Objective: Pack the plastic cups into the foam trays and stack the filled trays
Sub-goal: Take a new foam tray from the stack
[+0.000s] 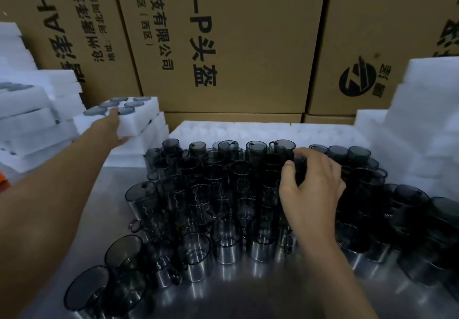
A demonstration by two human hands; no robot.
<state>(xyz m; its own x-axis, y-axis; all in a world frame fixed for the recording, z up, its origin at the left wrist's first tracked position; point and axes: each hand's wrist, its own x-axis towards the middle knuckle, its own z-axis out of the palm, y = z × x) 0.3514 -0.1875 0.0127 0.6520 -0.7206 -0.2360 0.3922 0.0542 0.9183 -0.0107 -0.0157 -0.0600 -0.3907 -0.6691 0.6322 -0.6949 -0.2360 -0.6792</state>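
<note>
A: Cardboard boxes (233, 45) behind a shiny worktop (260, 296) crowded with smoky plastic cups (198, 206)?

B: Yes. The left hand (116, 129) grips a filled foam tray (139, 117) atop the left stack; the right hand (310, 184) curls round 1 cup (299, 167).

Smoky clear cups (223, 194) crowd the table; a seemingly full foam tray (139, 117) tops the left stack.

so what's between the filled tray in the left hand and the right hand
In the head view, smoky plastic cups crowded on the metal table fill the stretch between the filled tray gripped by the left hand and the right hand.
</note>
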